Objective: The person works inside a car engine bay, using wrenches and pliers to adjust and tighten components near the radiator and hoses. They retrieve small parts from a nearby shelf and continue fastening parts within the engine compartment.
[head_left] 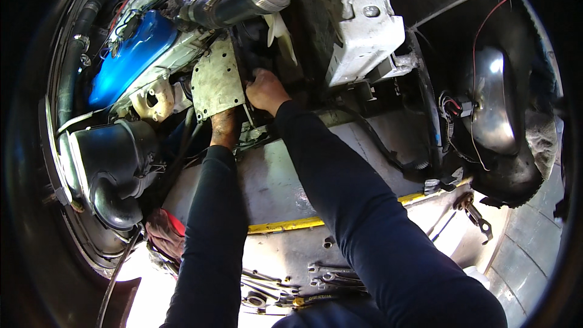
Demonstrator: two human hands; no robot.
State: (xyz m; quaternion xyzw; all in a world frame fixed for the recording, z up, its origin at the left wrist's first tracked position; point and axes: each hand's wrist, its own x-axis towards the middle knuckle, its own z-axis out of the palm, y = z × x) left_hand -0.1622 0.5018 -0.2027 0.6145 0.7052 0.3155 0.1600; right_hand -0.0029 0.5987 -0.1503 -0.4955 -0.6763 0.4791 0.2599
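Currently, flat pale plate (217,82) — scuffed metal, holes near its edges — sits between glossy blue cover (136,54) and right hand (267,92). Right fingers curled in tight, can't tell if gripping anything. Left hand (225,126) runs up behind plate — fingers hidden, spread and grip can't tell.

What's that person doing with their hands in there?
A person in long navy sleeves is reaching into a metal engine. The left hand is partly hidden by a flat, pale metal plate with holes. The right hand is curled beside the plate's right edge; anything in its grip is hidden. A glossy blue cover sits leftward.
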